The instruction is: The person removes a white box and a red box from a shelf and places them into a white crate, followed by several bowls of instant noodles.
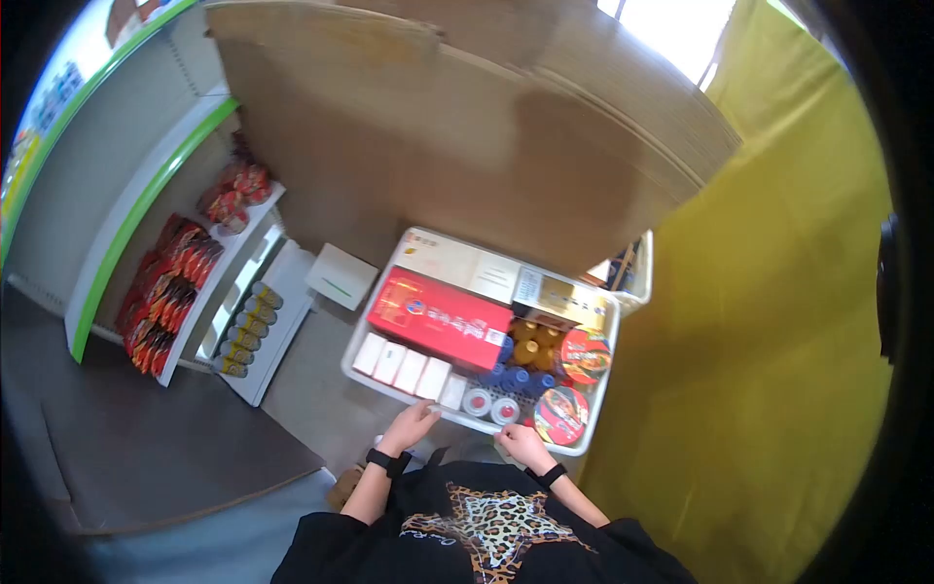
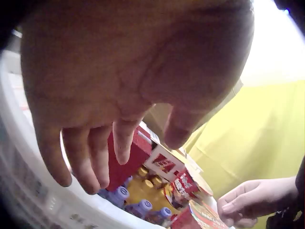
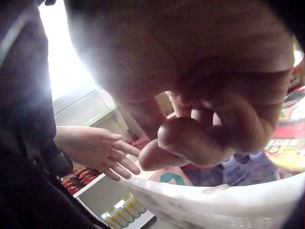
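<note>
A white plastic basket (image 1: 356,362) full of goods stands in front of the person. Close over its near rim is the left hand (image 1: 413,425), palm down, fingers extended, holding nothing. The right hand (image 1: 526,447) is at the near right rim, fingers loosely curled with nothing seen in them. Beside it lies a red-lidded instant noodle cup (image 1: 561,416), with a second noodle cup (image 1: 585,356) behind. Nearest the left hand are several small white boxes (image 1: 409,371) and two round-topped containers (image 1: 504,410). Blue-capped bottles (image 2: 143,206), orange-capped bottles (image 1: 526,351) and a large red box (image 1: 440,318) fill the middle.
At the left, a shelf with green edging (image 1: 156,175) holds red snack packets (image 1: 175,282) and a row of cans (image 1: 248,331). A white box (image 1: 341,276) sits left of the basket. Cardboard (image 1: 438,127) rises behind; a yellow curtain (image 1: 739,370) hangs right.
</note>
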Action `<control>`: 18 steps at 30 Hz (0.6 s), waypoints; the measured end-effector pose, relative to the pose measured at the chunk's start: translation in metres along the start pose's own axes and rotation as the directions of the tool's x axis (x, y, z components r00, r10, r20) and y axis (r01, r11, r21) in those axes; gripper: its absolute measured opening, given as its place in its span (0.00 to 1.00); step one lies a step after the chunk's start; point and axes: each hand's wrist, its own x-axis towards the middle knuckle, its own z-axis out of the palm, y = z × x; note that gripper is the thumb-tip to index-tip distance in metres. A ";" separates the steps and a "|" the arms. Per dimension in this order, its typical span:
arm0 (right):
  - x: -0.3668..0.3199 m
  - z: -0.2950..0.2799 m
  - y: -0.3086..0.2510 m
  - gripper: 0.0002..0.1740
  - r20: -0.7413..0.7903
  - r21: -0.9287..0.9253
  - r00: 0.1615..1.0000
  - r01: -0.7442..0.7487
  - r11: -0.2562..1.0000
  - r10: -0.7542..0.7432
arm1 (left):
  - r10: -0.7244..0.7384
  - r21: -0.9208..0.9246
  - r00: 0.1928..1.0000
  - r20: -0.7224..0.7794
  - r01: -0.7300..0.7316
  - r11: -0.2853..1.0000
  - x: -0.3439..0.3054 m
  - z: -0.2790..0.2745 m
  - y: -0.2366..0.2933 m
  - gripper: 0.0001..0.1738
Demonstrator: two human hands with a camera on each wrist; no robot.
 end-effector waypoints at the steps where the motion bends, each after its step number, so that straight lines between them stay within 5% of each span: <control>1: 0.003 0.009 -0.013 0.16 0.011 -0.014 1.000 0.027 1.000 -0.027 | 0.034 -0.014 0.998 -0.049 -0.034 0.999 -0.009 -0.016 -0.010 0.28; 5: 0.022 0.061 -0.052 0.17 0.109 0.000 0.987 0.120 0.993 -0.120 | -0.084 -0.198 0.973 -0.214 0.041 0.979 -0.052 -0.076 -0.062 0.28; 9: 0.036 0.121 -0.104 0.17 0.159 -0.094 0.946 0.299 0.950 -0.282 | -0.227 -0.190 0.918 -0.325 0.172 0.967 -0.107 -0.140 -0.092 0.27; 11: 0.041 0.147 -0.128 0.17 0.217 -0.122 0.912 0.380 0.917 -0.349 | -0.209 -0.211 0.897 -0.389 0.135 0.968 -0.124 -0.157 -0.138 0.26; 18: 0.057 0.193 -0.189 0.16 0.340 -0.177 0.820 0.536 0.825 -0.460 | -0.353 -0.398 0.750 -0.560 0.130 0.908 -0.198 -0.203 -0.160 0.25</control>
